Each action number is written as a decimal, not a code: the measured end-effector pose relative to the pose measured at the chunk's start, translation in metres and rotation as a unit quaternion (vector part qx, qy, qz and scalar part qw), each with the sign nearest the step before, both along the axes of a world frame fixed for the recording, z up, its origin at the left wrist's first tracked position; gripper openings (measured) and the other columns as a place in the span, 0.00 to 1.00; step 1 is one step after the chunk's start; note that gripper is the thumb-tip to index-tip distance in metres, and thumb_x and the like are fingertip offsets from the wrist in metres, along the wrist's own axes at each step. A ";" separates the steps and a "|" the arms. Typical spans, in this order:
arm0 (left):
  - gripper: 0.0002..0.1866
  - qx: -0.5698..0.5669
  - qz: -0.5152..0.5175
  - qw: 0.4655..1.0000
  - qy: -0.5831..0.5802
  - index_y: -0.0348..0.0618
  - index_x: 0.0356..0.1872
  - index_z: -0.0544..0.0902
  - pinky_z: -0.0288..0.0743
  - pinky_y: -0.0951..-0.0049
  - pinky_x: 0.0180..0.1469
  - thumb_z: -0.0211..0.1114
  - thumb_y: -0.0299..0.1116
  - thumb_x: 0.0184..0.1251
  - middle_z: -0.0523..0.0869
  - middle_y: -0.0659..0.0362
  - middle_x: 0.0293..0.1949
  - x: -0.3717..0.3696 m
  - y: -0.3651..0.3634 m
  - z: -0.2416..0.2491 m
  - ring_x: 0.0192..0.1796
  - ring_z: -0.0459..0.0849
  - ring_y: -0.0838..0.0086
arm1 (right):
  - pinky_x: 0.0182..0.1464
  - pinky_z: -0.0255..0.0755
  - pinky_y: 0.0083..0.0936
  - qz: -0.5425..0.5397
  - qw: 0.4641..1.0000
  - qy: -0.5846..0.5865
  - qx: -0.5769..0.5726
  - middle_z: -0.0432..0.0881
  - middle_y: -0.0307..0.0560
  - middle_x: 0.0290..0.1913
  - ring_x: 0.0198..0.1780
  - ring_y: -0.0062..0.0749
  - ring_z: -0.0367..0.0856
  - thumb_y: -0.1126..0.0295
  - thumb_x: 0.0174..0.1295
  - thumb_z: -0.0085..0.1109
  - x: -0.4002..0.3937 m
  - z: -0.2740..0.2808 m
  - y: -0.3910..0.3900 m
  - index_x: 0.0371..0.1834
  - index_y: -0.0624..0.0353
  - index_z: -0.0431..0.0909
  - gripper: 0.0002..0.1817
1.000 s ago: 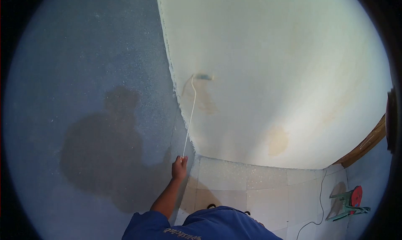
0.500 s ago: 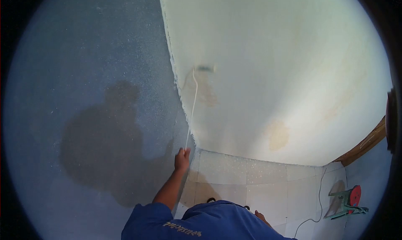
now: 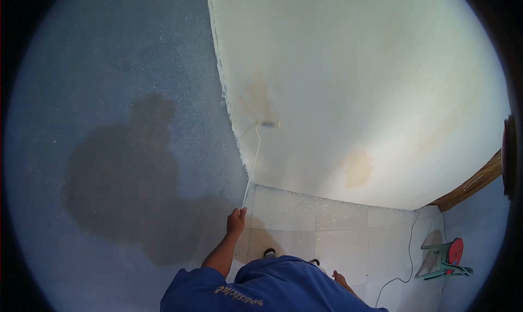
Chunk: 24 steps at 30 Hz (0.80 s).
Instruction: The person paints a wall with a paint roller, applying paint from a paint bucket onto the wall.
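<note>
My left hand (image 3: pixel 236 221) is closed around the lower end of a paint roller (image 3: pixel 269 124) with a long, thin white rod. The roller head, slightly blurred, lies against the white wall (image 3: pixel 327 83), just below a yellowish damp-looking patch (image 3: pixel 259 97). Low at my right side, my right hand (image 3: pixel 340 279) hangs with a finger stretched out and nothing visible in it. Its other fingers are partly hidden.
A blue-grey wall (image 3: pixel 109 56) with a large shadow meets the white one along a rough painted edge. On the tiled floor (image 3: pixel 338 252) stands a green frame with a red reel (image 3: pixel 455 252), its dark cable (image 3: pixel 409 257) trailing. A wooden beam (image 3: pixel 471 184) is at right.
The roller head has come down the white wall, from above the yellowish patch to below it. My left hand has dropped slightly with the rod. The view has shifted a little.
</note>
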<state>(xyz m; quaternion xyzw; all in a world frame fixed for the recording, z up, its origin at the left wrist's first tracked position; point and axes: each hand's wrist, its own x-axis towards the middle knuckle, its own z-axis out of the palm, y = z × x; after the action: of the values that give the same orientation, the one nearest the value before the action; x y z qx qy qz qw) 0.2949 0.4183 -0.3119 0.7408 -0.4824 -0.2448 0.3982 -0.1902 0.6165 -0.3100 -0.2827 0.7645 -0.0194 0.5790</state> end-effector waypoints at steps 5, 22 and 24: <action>0.20 -0.104 0.015 0.993 0.055 0.35 0.25 0.71 0.73 0.67 0.33 0.57 0.43 0.69 0.82 0.46 0.26 -0.005 -0.045 0.046 0.31 0.83 0.56 | 0.39 0.66 0.47 0.021 0.999 -0.019 -0.019 0.78 0.56 0.37 0.38 0.45 0.74 0.40 0.65 0.35 -0.009 -0.039 -0.001 0.59 0.58 0.66 0.34; 0.22 -0.037 0.027 0.998 0.047 0.36 0.25 0.74 0.70 0.66 0.30 0.56 0.48 0.68 0.81 0.50 0.23 -0.003 -0.011 0.009 0.26 0.80 0.65 | 0.35 0.71 0.45 0.019 0.999 0.023 -0.040 0.80 0.63 0.36 0.31 0.48 0.78 0.42 0.65 0.33 -0.011 -0.005 0.007 0.57 0.64 0.67 0.34; 0.22 -0.057 0.035 0.997 0.042 0.36 0.25 0.74 0.69 0.66 0.30 0.56 0.47 0.68 0.80 0.51 0.22 -0.002 -0.016 0.025 0.24 0.78 0.68 | 0.34 0.71 0.45 0.013 0.999 0.025 -0.026 0.80 0.62 0.35 0.31 0.47 0.78 0.41 0.66 0.33 -0.013 -0.003 0.008 0.57 0.64 0.67 0.35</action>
<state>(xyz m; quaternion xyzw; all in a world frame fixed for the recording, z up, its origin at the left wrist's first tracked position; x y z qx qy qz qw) 0.2931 0.4021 -0.2868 0.7224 -0.4520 -0.2336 0.4683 -0.2033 0.6240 -0.3134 -0.3082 0.7740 -0.0243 0.5526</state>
